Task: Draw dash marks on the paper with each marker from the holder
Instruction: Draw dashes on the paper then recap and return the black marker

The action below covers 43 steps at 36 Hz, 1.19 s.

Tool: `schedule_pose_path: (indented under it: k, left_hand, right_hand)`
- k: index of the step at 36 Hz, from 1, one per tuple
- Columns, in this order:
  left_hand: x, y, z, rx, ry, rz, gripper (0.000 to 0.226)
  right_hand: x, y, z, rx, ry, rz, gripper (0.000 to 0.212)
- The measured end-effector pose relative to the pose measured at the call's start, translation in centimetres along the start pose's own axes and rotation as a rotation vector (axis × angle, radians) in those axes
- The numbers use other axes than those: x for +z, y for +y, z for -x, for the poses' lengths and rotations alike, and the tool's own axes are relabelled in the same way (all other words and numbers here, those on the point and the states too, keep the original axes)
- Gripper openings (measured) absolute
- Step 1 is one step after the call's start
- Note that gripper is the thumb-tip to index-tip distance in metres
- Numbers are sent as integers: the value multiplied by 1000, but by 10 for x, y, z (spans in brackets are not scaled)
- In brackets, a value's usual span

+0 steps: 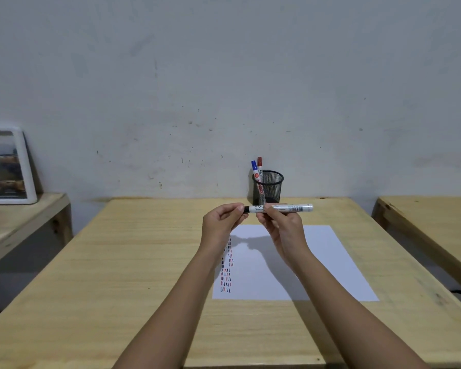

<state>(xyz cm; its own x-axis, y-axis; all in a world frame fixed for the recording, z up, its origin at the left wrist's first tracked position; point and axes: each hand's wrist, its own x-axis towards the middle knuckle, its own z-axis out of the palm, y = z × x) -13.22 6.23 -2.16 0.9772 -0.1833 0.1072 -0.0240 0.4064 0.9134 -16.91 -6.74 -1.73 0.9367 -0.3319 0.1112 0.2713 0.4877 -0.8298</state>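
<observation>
Right hand (282,230) grips marker (290,208) level above paper (328,265); left hand (221,222) fingers (238,209) pinch its black cap (246,209).

Worktop (149,262) bare to the left of the paper (317,262) and along the near edge: open passage there. Mesh holder (268,187) stands at the far edge against the wall (224,75), blue marker (255,169) and red marker (260,166) sticking up above its rim. My forearms cross over the paper's left half. Right half of the sheet is unobstructed.
</observation>
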Motion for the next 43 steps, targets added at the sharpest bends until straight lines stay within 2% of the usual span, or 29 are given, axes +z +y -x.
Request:
schedule_pose_path:
  k: [5,10,12,16,23,29,36,38,43]
  left_hand:
    - [-6,4,2,-14,15,25,11]
    - [-9,12,-3,-13,27,19,14]
    - [-13,16,-5,-6,37,30,16]
    - [-18,26,-9,17,32,1,16]
    - [1,43,-13,126,-7,-153,18]
    - [20,42,-18,198,-97,-340,15]
    - [30,37,-47,249,-165,-411,9]
    - [33,33,-63,273,-151,-506,8]
    - [34,2,-103,180,-147,-838,31]
  right_hand:
    - [-5,-7,3,53,-66,65,4]
    - [-12,-17,2,90,-27,-8,5]
    - [-18,-22,2,83,-46,33,7]
    - [-30,-29,2,41,-124,244,9]
    - [-28,-33,4,-59,-250,870,19]
    - [-20,-27,1,-148,-331,1071,13]
    - [-20,-38,-30,-198,-271,1109,12]
    - [-21,-46,-48,-246,-209,1083,13]
    - [-19,-63,-100,-389,-15,972,21]
